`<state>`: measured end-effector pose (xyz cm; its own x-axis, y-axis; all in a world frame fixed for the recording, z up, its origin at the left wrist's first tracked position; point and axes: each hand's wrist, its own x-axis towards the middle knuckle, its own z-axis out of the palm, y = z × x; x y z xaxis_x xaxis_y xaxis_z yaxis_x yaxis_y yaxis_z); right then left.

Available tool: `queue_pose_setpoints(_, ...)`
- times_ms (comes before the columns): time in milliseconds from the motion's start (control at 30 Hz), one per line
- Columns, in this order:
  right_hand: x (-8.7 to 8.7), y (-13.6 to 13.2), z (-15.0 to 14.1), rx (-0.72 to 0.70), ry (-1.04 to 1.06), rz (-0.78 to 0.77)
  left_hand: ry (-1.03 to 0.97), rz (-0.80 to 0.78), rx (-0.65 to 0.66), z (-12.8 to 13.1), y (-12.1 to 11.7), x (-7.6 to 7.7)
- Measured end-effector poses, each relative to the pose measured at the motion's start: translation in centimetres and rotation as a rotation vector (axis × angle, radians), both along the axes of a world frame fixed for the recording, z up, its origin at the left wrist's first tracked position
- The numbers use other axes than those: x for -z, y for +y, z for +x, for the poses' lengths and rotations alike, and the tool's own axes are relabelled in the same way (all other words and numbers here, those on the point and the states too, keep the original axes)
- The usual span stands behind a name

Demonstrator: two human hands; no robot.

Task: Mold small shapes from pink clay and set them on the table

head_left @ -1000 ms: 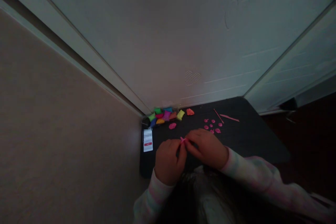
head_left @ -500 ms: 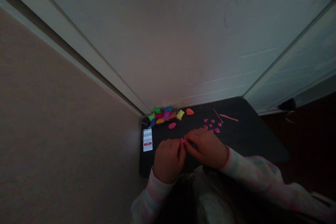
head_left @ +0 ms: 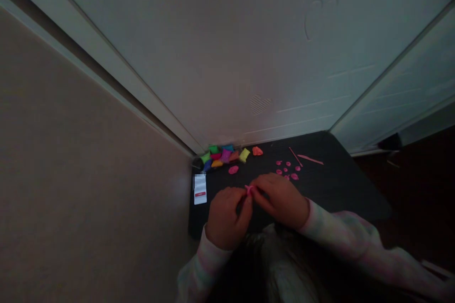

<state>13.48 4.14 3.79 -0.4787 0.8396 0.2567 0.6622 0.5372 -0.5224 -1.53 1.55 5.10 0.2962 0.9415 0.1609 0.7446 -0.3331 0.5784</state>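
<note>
Between my fingertips is a small piece of pink modelling clay (head_left: 249,190) with thin points sticking out. My left hand (head_left: 227,218) pinches it from the left, thumb and finger closed on it. From the right, my right hand (head_left: 280,199) grips the same piece in its fingertips. Several small pink clay pieces (head_left: 285,170) lie beyond my right hand, some partly hidden by it. A flattened pink lump (head_left: 233,170) rests past my left hand, and an orange clay lump (head_left: 257,151) sits near the wall.
Colourful clay packets (head_left: 225,155) lie at the dark table's (head_left: 341,175) back left. A lit phone (head_left: 200,189) is at the left edge. Two thin pink modelling tools (head_left: 310,159) lie at the back right. A white panel (head_left: 213,57) rises behind, a wall (head_left: 88,175) stands left.
My left thumb and fingers have shifted slightly around the pink clay, and more of the piece shows now. My right hand has barely moved.
</note>
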Motion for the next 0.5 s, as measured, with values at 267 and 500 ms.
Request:
queue_pose_setpoints(267,-0.1,-0.3,0.2,-0.057,0.117,-0.024,-0.796,-0.546,-0.302,0.0,0.7,1.8)
queue_pose_setpoints(500,-0.7,-0.3,0.2,0.03,0.384,-0.242,-1.321,-0.708,-0.426,0.7,0.6,2.1)
